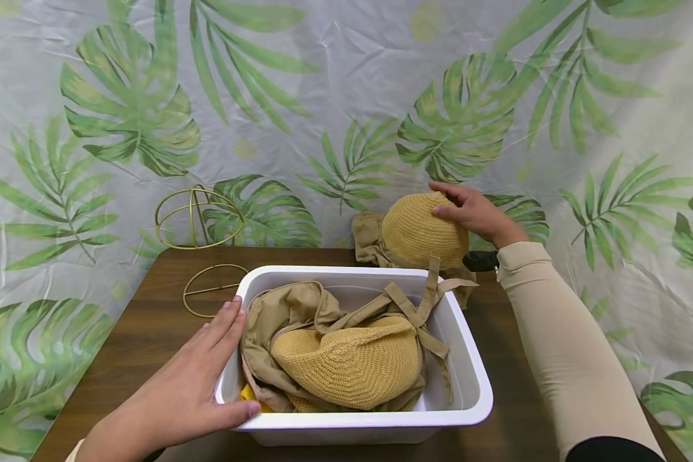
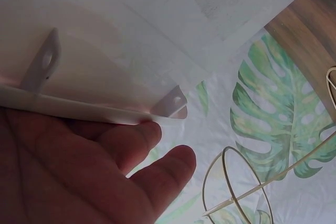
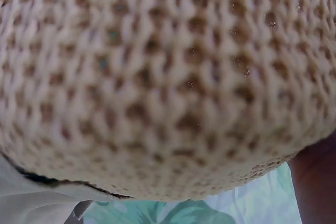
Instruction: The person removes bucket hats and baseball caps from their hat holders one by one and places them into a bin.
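In the head view, my left hand (image 1: pixel 190 378) rests against the left side of a white plastic tub (image 1: pixel 479 391), its thumb on the near rim and its fingers extended along the outside. The left wrist view shows those fingers (image 2: pixel 136 150) touching the tub's edge from below. A yellow knitted sun hat (image 1: pixel 346 372) with tan cloth brim and ties lies in the tub. Behind the tub stands a similar hat (image 1: pixel 418 231), crown up. My right hand (image 1: pixel 473 212) lies on top of that crown; its fingertips are partly hidden. Close knit of the hat (image 3: pixel 168 77) fills the right wrist view.
A gold wire hat stand (image 1: pixel 199 218) with a round base stands at the table's back left. The tub sits on a dark wooden table (image 1: pixel 133 340). A leaf-patterned cloth (image 1: pixel 352 77) hangs behind. A bit of bright yellow cloth (image 1: pixel 248 394) shows in the tub.
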